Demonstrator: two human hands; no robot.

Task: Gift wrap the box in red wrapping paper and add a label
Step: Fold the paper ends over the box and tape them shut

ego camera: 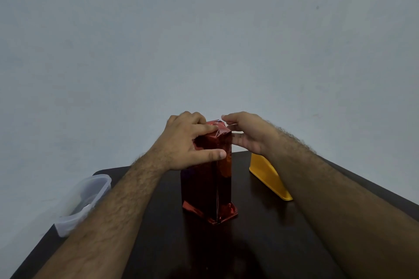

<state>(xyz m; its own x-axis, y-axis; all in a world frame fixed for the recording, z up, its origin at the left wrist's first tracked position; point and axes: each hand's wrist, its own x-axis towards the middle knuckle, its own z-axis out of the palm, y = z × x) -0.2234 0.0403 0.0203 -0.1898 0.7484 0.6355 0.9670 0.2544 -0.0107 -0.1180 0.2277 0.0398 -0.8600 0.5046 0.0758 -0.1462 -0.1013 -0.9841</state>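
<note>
We saw the box (207, 172) standing upright on its short end near the middle of the dark table (260, 244), already covered in shiny red wrapping paper (223, 166), with both hands at its upper end. The left hand (188, 142) gripped the top from the left side: its fingers curled over the upper edge, the forefinger lay along the top fold, and the thumb (213, 155) pressed flat across the near face a little lower down. The right hand (247, 132) came in from the right, its fingers held straight and close together against the box's top right corner; whether they pinched a flap of paper or only pressed on it, we could not tell, since the corner hid the fingertips. At the foot of the box the foil flared out in crumpled folds where it met the tabletop. The paper looked metallic and creased, with a seam running down the near edge. A clear plastic container (84, 201) sat at the table's left edge, and a yellow plastic tub (267, 176) lay just beyond the right forearm, well apart from the box. Behind the table rose a plain, pale grey-blue wall (204, 41).
</note>
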